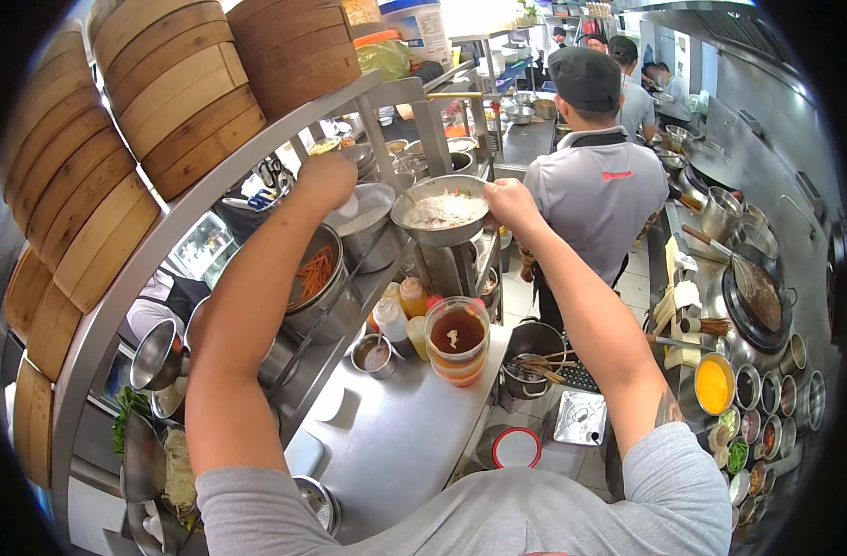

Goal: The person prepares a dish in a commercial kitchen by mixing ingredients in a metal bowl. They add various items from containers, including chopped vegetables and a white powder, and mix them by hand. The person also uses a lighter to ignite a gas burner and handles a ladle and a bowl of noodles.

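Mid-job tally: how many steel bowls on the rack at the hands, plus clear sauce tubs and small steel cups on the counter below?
Steel bowls: 3 (bowl of white food at the right hand, shallow bowl by the left hand, bowl of carrot strips)
Clear sauce tub: 1
Small steel cup: 1
Total: 5

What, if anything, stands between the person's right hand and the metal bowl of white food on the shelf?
Nothing visible does. The right hand is already at the rim of the metal bowl, touching or gripping its right edge. The left hand reaches to the shelf beside it.
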Action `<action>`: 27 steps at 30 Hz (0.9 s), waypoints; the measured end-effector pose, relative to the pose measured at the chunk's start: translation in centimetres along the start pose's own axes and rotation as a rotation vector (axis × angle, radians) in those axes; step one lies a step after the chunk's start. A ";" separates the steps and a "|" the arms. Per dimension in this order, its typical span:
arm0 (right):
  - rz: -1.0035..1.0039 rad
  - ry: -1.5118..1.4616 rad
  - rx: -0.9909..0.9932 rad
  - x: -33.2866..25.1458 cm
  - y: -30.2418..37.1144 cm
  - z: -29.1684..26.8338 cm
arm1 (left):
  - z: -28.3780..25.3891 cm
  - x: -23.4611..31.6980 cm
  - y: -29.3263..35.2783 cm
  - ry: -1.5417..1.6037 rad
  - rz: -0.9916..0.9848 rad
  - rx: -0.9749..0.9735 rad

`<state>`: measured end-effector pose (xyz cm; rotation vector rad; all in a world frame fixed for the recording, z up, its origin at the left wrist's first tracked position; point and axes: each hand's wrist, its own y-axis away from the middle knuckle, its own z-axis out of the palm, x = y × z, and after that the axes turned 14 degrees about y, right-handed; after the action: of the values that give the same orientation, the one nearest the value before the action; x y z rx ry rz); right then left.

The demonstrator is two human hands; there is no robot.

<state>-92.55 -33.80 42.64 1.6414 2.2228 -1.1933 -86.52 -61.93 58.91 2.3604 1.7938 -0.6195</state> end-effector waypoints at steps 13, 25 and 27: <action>0.197 -0.133 -0.106 -2.3 1.0 -1.6 | 6.9 -7.9 -2.0 0.784 -0.118 -0.302; 0.117 -0.113 -0.062 -1.2 0.6 -0.2 | -0.5 -6.2 -0.1 0.706 0.106 -0.082; 0.324 -0.260 -0.148 -4.1 1.8 -1.1 | -0.7 -3.9 -0.2 0.504 0.223 -0.004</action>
<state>-89.02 -35.96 44.64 1.6054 1.7649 -1.0585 -87.41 -65.17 61.08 2.8420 1.6368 0.0142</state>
